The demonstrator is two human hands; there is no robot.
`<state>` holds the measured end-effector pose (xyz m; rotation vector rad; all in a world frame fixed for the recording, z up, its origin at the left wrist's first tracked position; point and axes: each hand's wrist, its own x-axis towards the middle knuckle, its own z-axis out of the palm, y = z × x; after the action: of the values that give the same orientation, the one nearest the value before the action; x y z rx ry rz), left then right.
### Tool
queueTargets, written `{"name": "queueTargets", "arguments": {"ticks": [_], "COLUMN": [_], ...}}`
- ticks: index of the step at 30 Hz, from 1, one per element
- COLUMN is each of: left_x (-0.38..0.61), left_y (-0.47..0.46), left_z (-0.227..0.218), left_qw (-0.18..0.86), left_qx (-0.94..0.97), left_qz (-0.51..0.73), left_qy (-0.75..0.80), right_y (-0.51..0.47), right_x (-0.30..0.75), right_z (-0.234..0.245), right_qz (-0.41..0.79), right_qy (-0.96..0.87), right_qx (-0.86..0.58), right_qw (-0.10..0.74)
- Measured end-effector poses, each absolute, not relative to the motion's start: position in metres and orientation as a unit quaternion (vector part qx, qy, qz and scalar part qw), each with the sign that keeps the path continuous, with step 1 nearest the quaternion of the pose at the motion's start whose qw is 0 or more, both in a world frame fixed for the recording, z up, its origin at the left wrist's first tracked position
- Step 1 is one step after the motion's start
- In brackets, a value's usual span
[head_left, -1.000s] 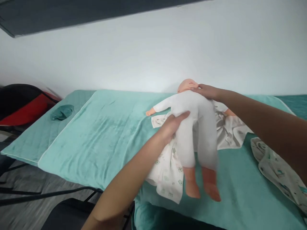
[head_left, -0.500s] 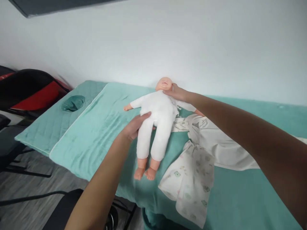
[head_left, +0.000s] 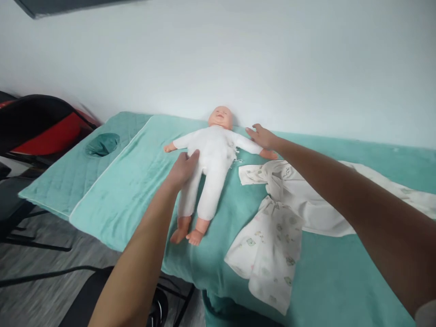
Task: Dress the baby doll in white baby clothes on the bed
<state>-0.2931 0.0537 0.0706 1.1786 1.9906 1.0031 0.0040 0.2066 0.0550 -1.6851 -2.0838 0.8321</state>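
A baby doll point(head_left: 213, 147) with a white cloth body lies on its back on the green bed cover point(head_left: 327, 277). Its arms are spread and its head is by the wall. My left hand point(head_left: 185, 168) grips the doll's hip, thumb on top; the other fingers are mostly hidden. Above the doll's outstretched arm, my right hand point(head_left: 264, 136) is open and holds nothing, its fingers apart. Beside the doll lie printed white baby clothes point(head_left: 269, 254), partly bunched, and a plain white cloth point(head_left: 320, 206) stretches behind my right forearm.
At the left end, the quilted cover has a round hole point(head_left: 102, 144). A black and red chair point(head_left: 47, 131) stands beyond it. Another black seat point(head_left: 85, 299) is below the near edge. The white wall point(head_left: 218, 59) borders the far side.
The doll has moved left and down flat onto the bed, my left hand moving with it. My right hand has let go of its head and neck and drawn away to the right.
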Motion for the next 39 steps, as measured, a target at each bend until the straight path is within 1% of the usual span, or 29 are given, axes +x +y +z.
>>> {"name": "queueTargets", "arguments": {"ticks": [2, 4, 5, 6, 8, 10, 13, 15, 16, 18, 20, 22, 25, 27, 29, 31, 34, 35, 37, 39], "left_x": [-0.274, -0.243, -0.225, -0.206, -0.170, -0.141, -0.117, -0.110, -0.108, -0.102, -0.094, -0.085, -0.075, -0.073, -0.075, -0.080, -0.088, -0.090, -0.091, -0.091], "left_y": [0.051, 0.041, 0.033, 0.022, -0.003, -0.027, -0.050, -0.056, -0.057, -0.059, -0.063, -0.071, -0.086, -0.096, -0.107, -0.118, -0.137, -0.144, -0.159, -0.175], "left_z": [0.076, 0.082, 0.085, 0.087, 0.087, 0.084, 0.077, 0.075, 0.075, 0.077, 0.082, 0.088, 0.096, 0.103, 0.112, 0.123, 0.144, 0.151, 0.164, 0.173], "left_qw": [0.177, 0.083, 0.050, 0.039, 0.091, 0.153, 0.217, 0.270, 0.286, 0.271, 0.201, 0.119, 0.037, -0.009, -0.060, -0.094, -0.108, -0.105, -0.079, -0.014], "left_qx": [0.515, 0.589, 0.628, 0.670, 0.751, 0.799, 0.809, 0.800, 0.798, 0.811, 0.840, 0.865, 0.888, 0.894, 0.884, 0.859, 0.805, 0.786, 0.752, 0.718], "left_qz": [0.349, 0.336, 0.333, 0.318, 0.222, 0.113, 0.034, 0.019, 0.024, 0.065, 0.140, 0.209, 0.231, 0.219, 0.222, 0.241, 0.293, 0.318, 0.382, 0.462], "left_qy": [0.763, 0.730, 0.701, 0.670, 0.615, 0.570, 0.545, 0.536, 0.530, 0.515, 0.485, 0.440, 0.396, 0.392, 0.407, 0.442, 0.505, 0.519, 0.531, 0.521], "right_y": [0.198, 0.187, 0.181, 0.174, 0.159, 0.144, 0.122, 0.108, 0.099, 0.077, 0.049, 0.015, -0.039, -0.070, -0.095, -0.115, -0.138, -0.145, -0.160, -0.175], "right_x": [0.041, 0.077, 0.094, 0.109, 0.134, 0.152, 0.168, 0.171, 0.170, 0.165, 0.156, 0.145, 0.132, 0.131, 0.138, 0.149, 0.165, 0.167, 0.166, 0.154], "right_z": [0.052, 0.051, 0.052, 0.053, 0.057, 0.062, 0.069, 0.073, 0.075, 0.081, 0.092, 0.109, 0.141, 0.161, 0.177, 0.186, 0.187, 0.184, 0.175, 0.163], "right_qz": [0.228, 0.173, 0.155, 0.146, 0.147, 0.156, 0.144, 0.115, 0.101, 0.091, 0.105, 0.121, 0.130, 0.141, 0.156, 0.160, 0.124, 0.118, 0.149, 0.225], "right_qy": [-0.741, -0.758, -0.769, -0.780, -0.798, -0.809, -0.821, -0.832, -0.840, -0.856, -0.875, -0.900, -0.921, -0.913, -0.891, -0.856, -0.785, -0.769, -0.775, -0.802], "right_qx": [-0.622, -0.627, -0.620, -0.608, -0.580, -0.557, -0.536, -0.527, -0.522, -0.506, -0.472, -0.415, -0.360, -0.369, -0.410, -0.483, -0.607, -0.628, -0.613, -0.544], "right_qw": [0.107, 0.039, 0.004, -0.028, -0.077, -0.108, -0.135, -0.126, -0.107, -0.048, 0.014, 0.049, 0.076, 0.101, 0.114, 0.090, 0.014, 0.003, 0.026, 0.100]}}
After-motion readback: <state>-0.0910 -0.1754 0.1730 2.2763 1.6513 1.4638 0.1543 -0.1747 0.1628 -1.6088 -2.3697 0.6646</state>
